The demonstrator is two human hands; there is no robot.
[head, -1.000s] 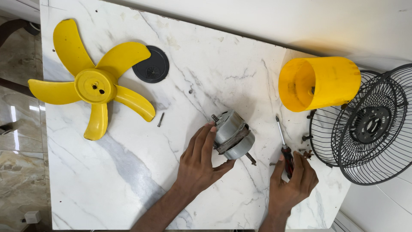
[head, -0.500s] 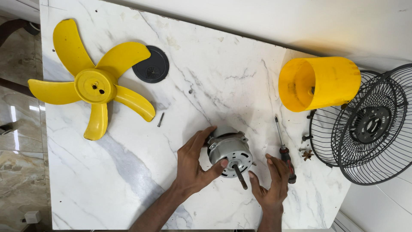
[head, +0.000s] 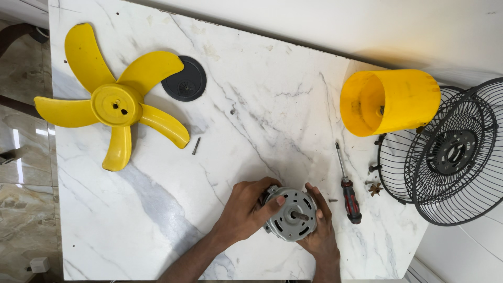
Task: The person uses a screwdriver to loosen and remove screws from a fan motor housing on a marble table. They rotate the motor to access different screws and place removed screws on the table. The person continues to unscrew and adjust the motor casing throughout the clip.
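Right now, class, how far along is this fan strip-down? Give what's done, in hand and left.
Done: yellow blade, yellow housing and wire guards lie apart. In hand: left hand and right hand grip the grey motor. Left: the motor looks unopened; screwdriver lies beside it.

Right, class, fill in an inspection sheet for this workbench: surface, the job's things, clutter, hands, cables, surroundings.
Surface: white marble table, grey veins, a few dark specks.
Job's things: grey fan motor, round, vented face and shaft upward, near the front edge.
Clutter: yellow fan blade; black round cap; yellow housing on its side; red-handled screwdriver; loose screw; black wire guards overhanging the right edge.
Hands: left hand and right hand both grip the motor.
Cables: nothing seen.
Surroundings: tiled floor at left; pale wall behind.
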